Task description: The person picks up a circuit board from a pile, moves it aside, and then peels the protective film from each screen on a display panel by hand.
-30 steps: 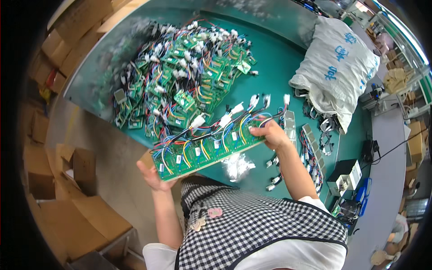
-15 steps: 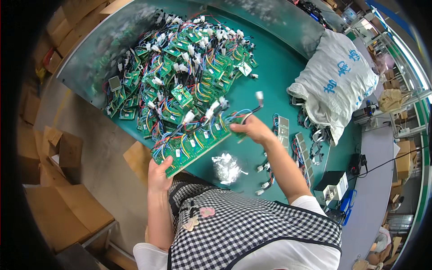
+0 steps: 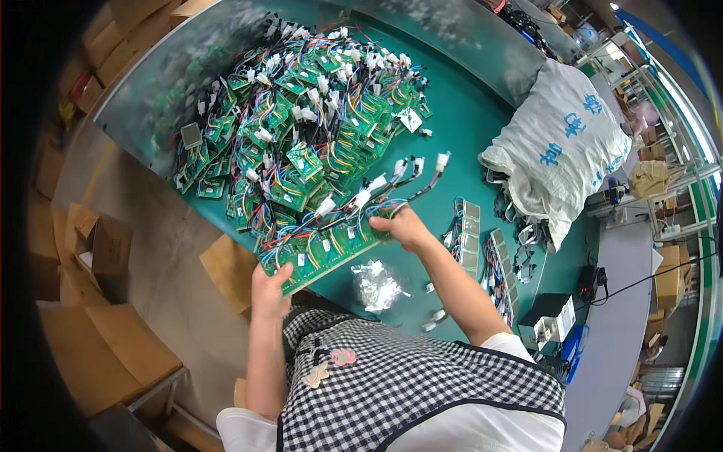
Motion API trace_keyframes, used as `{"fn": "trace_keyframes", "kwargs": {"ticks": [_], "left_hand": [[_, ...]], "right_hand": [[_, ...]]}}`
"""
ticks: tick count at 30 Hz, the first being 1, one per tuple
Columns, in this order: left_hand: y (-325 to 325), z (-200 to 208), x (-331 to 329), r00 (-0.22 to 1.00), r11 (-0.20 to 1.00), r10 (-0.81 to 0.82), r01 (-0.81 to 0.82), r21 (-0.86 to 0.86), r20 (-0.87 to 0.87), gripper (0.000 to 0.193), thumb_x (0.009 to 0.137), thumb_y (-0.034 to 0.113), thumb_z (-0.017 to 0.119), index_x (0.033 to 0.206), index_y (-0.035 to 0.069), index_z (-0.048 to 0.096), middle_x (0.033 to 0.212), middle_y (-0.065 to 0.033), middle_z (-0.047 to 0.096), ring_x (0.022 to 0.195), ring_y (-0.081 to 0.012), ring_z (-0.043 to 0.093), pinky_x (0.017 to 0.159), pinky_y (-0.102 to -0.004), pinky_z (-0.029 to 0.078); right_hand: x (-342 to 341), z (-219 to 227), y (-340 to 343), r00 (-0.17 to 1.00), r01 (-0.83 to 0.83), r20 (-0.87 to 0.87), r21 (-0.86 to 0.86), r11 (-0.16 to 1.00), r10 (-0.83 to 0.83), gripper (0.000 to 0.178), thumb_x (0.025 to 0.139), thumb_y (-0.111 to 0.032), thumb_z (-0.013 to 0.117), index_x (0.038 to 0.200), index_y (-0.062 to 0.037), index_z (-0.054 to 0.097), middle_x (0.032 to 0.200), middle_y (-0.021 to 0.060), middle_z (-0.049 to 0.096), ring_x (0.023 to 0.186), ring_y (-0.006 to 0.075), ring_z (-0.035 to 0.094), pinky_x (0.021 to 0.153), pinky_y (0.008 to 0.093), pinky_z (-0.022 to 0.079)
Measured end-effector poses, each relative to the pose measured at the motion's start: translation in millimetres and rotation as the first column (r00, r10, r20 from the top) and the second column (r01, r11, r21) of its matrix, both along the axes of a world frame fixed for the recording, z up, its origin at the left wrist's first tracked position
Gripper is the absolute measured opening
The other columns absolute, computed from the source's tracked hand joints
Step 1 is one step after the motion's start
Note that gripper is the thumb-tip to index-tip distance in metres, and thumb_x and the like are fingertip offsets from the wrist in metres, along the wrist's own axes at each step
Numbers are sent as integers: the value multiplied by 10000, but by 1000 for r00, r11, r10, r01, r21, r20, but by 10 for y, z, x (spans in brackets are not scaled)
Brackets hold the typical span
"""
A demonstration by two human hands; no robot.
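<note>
Found left hand [image 3: 269,294] and right hand [image 3: 401,227] clamped on opposite ends of rigid, oblong board [image 3: 315,261], thumbs [image 3: 284,273] on top. Noted supple wires [image 3: 343,216] along board, tangled heap [image 3: 301,154] beyond it, crinkled bag [image 3: 375,288] on its near side.

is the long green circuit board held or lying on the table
Held: the left hand grips one end of the long green circuit board, the right hand the other, thumbs on top.

A black-and-white checked fabric apron [image 3: 422,377] with black binding [image 3: 279,437] over a white short-sleeved top [image 3: 245,431]; near the apron's left edge, a rounded pink ornament [image 3: 343,357] and lobed cream ornament [image 3: 315,375]. Left hand [image 3: 271,292], right hand [image 3: 405,228] bare.
</note>
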State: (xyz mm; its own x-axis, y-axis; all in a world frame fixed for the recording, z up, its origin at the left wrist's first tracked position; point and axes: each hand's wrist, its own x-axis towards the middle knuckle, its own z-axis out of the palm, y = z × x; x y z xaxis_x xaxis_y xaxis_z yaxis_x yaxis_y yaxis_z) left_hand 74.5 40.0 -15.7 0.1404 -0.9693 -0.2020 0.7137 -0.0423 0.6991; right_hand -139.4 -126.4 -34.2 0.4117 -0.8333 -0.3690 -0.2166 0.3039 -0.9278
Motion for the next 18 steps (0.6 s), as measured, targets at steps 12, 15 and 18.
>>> {"fn": "trace_keyframes", "kwargs": {"ticks": [12,15,18], "left_hand": [[-95,101,-34,981,979,196,-195,59,-9,416,809,26,466,1207,-15,351,1135,-132,491,1026,-239,497,888,-373,396],[-131,118,-114,991,990,134,-133,-44,9,464,782,61,532,1201,-23,350,1137,-140,488,1038,-250,490,889,-370,395],[-176,49,-69,992,992,124,-123,32,-35,419,768,-29,497,1172,-27,385,1084,-103,516,971,-198,517,853,-327,407]], "right_hand": [[96,653,-15,965,-189,204,107,976,164,358,676,-18,644,1018,-43,539,971,48,575,905,188,536,801,335,418],[222,587,10,964,-143,248,191,971,93,451,647,15,654,1069,-32,503,999,39,570,906,158,524,818,312,407],[241,378,-12,938,-200,319,177,964,136,471,635,22,659,1074,-26,495,977,38,581,889,175,538,802,313,417]]}}
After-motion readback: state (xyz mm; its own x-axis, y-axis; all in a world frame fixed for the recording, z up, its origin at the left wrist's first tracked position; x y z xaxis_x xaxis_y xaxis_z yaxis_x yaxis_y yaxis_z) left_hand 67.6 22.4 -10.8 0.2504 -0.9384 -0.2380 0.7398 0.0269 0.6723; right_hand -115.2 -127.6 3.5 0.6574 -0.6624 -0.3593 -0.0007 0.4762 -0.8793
